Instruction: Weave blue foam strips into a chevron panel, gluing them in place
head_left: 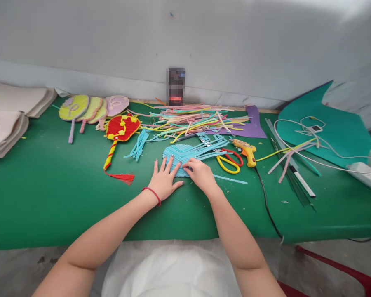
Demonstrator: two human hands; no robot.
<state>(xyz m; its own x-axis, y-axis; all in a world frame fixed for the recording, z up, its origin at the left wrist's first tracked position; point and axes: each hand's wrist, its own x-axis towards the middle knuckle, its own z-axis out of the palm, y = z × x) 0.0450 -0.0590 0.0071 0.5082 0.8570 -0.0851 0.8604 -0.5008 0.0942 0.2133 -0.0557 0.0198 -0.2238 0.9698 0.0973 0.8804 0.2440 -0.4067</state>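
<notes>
A light-blue fan face (181, 152) made of rows of pipe cleaners lies flat on the green table, with loose ends spreading to the right. My left hand (164, 179) rests on its lower left part, fingers spread. At the lower right edge, my right hand (199, 175) has its thumb and fingers pinched on a blue pipe cleaner; the fingertips partly hide it. A straight blue pipe cleaner (231, 179) lies just right of that hand. Scissors (230, 163) with red and yellow handles sit beyond it, their blades partly under blue strands.
A yellow glue gun (246, 152) with a black cord lies at right. Behind are a pile of coloured pipe cleaners (191, 119) and a dark pixelated object (176, 86). Leftward are a red fan (123, 127), several pastel fans (76, 108) and paper stacks (6, 132). Teal sheet (327, 119) stands right.
</notes>
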